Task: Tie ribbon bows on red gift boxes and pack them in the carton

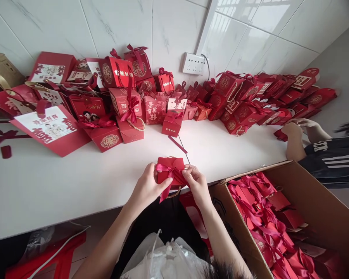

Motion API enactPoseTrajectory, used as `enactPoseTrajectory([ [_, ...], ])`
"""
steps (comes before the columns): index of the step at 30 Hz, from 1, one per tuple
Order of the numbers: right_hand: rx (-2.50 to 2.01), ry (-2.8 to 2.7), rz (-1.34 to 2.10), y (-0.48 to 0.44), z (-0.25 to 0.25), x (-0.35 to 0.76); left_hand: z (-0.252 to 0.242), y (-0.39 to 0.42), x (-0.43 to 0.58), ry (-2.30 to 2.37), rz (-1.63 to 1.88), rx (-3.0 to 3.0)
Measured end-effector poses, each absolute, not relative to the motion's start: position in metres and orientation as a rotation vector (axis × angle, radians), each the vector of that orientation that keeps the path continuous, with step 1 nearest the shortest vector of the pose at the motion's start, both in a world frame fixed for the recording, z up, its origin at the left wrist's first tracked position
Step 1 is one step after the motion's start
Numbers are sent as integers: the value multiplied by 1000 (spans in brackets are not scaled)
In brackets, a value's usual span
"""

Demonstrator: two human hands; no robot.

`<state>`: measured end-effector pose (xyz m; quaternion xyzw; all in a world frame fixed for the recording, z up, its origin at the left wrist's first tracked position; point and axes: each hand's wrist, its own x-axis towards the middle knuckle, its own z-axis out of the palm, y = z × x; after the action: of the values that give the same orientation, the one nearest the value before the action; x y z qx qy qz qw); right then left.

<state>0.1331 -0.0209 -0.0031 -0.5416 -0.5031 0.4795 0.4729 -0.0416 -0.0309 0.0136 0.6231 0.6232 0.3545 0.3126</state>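
Left hand (153,181) and right hand (196,180) are gripping a red cardboard box (166,160); uneven tugging could be loosening its crimson satin bow (171,169).

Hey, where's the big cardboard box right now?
In the head view, the cardboard box is at the lower right, by the table, right of your right hand and below the other person's dark sleeve.

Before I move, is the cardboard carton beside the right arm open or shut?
Open: no flaps cover the top of the cardboard carton, and red boxes show inside it.
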Motion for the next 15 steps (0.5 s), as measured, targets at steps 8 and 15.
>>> enactPoseTrajectory([
  [8,-1520,-1424,1139,-33,25,134,42,-49,-41,1864,626,1939],
  [15,-1589,-1411,1205,-37,36,133,51,-68,-44,1709,235,1616],
])
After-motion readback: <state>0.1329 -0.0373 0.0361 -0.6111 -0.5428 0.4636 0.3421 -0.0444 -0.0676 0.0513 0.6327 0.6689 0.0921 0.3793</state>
